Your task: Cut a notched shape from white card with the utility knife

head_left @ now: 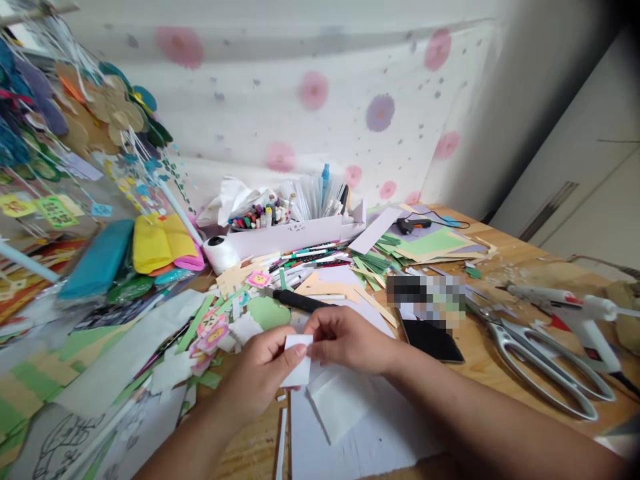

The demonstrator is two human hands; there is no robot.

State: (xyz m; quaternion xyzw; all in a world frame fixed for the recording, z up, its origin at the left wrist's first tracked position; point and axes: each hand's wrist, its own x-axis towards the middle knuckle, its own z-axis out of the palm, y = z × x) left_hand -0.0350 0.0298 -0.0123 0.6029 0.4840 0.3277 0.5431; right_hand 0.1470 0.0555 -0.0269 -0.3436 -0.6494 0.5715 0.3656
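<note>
A small white rectangular piece of paper (pixel 294 379) is held up between my two hands, low in the middle of the view. My left hand (pixel 263 367) grips it with the thumb flat across its face. At its right edge, my right hand (pixel 350 341) pinches with thumb and curled fingers. Below the hands lies a creased white paper (pixel 343 403) on a larger pale sheet (pixel 360 460). Just beyond my fingers is a slim tool with a dark handle (pixel 303 301); its tip is blurred, so its kind is unclear.
Paper scraps (pixel 215 333) crowd the left. A box of markers (pixel 300 235) and a white thread spool (pixel 220 253) stand behind. On the right are large scissors (pixel 520 353), a white glue gun (pixel 575 313), a black phone-like slab (pixel 433 341) and a black glue gun (pixel 414 225).
</note>
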